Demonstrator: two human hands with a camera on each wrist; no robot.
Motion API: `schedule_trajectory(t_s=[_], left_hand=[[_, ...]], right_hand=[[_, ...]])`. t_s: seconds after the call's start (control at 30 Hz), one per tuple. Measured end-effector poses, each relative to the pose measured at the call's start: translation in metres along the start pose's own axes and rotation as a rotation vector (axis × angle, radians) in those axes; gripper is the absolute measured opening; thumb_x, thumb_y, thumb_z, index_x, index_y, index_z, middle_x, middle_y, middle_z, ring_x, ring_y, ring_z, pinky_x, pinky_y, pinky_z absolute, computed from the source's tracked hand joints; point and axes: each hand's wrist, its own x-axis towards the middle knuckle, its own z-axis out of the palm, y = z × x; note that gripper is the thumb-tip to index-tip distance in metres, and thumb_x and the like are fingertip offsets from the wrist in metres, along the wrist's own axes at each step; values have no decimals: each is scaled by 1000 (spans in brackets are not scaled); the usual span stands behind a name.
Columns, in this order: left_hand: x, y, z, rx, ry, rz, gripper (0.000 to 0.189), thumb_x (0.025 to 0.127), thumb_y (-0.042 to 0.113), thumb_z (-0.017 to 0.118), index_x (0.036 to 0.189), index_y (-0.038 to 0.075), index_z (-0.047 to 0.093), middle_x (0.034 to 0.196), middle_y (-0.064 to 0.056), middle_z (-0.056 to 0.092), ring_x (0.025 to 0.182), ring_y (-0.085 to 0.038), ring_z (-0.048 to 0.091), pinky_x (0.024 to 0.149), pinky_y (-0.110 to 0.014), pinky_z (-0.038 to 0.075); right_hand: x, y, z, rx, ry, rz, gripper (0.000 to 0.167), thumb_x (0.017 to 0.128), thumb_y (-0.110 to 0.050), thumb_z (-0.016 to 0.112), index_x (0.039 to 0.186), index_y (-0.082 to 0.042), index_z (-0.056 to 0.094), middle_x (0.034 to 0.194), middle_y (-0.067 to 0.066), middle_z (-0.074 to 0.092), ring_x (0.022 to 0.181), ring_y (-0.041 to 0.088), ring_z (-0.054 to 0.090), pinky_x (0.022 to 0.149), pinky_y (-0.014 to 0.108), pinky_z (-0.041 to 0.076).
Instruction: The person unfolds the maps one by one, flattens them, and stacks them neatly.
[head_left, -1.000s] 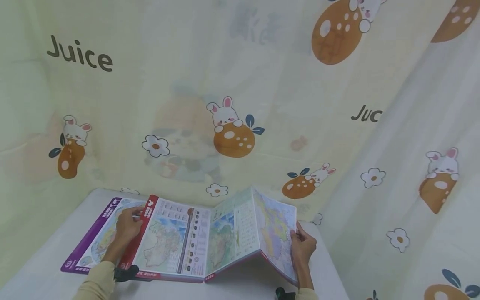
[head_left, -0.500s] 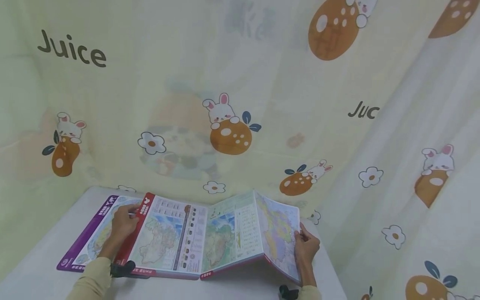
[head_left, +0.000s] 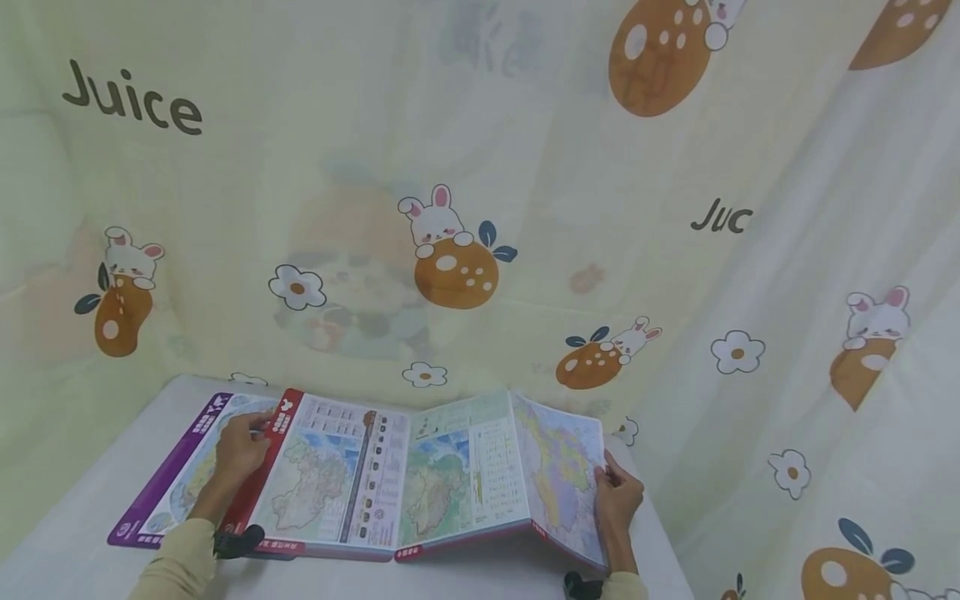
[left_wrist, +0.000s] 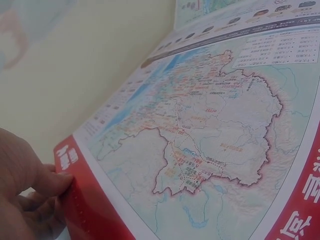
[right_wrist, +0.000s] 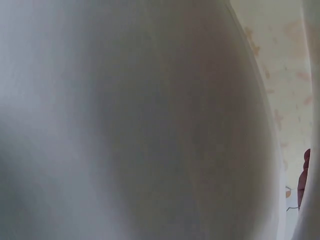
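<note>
A red-edged folding map [head_left: 315, 492] is spread in several panels. My left hand [head_left: 242, 446] pinches its red left border; in the left wrist view, the thumb [left_wrist: 52, 182] lies on that border [left_wrist: 92, 210]. The far right edge of the map is pinched by my right hand [head_left: 618, 500]. Its two right-hand panels rise to a ridge fold [head_left: 517, 454], with the last panel [head_left: 566, 475] sloping down toward the right hand. In the right wrist view a blurred pale surface fills most of the picture, and only a few fingers [right_wrist: 303, 182] show at the right.
Partly under the left end of the folding map lies a purple-edged map [head_left: 168, 475]. Both are on a white table [head_left: 67, 542]. A pale curtain [head_left: 480, 142] printed with rabbits and oranges hangs behind and to the right.
The ridge fold in the folding map has sunk lower and the right panels have spread wider. My right hand has shifted slightly right. My left hand keeps its pinch; the view has shifted a little.
</note>
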Motion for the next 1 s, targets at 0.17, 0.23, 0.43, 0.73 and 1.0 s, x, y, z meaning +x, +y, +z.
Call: schedule_trajectory(t_s=[0.17, 0.23, 0.43, 0.73, 1.0], left_hand=[[-1, -2, -1, 20, 36, 22, 54, 99, -4, 63, 151, -14, 52, 139, -41, 60, 115, -58, 68, 88, -62, 62], [0, -2, -1, 29, 52, 48, 52, 97, -6, 64, 147, -16, 54, 136, -41, 62, 114, -58, 69, 86, -61, 62], [0, -4, 0, 34, 58, 59, 49, 97, -6, 64, 144, -17, 56, 133, -42, 63, 111, -57, 70, 84, -60, 63], [2, -9, 2, 66, 92, 101, 48, 97, -7, 62, 143, -18, 57, 131, -42, 64, 113, -57, 68, 93, -66, 58], [8, -14, 3, 95, 127, 130, 47, 96, -7, 61, 142, -17, 58, 129, -42, 66, 113, -56, 68, 92, -66, 58]], right_hand=[[6, 8, -2, -43, 2, -11, 43, 100, 8, 67, 141, 0, 68, 127, 33, 74, 89, 5, 58, 70, 3, 42], [7, 11, -2, -55, 1, -14, 43, 99, 9, 67, 141, 0, 68, 129, 34, 73, 89, 5, 58, 69, 3, 42], [10, 18, -3, -71, -2, 0, 43, 99, 9, 66, 142, 0, 68, 135, 32, 72, 88, 3, 58, 70, 2, 42], [13, 25, -7, -103, 11, 1, 41, 98, 9, 68, 139, 1, 69, 126, 33, 74, 86, 6, 56, 69, 4, 40], [20, 37, -7, -114, 8, -26, 40, 98, 9, 68, 137, 2, 70, 121, 33, 75, 81, 4, 55, 66, 6, 41]])
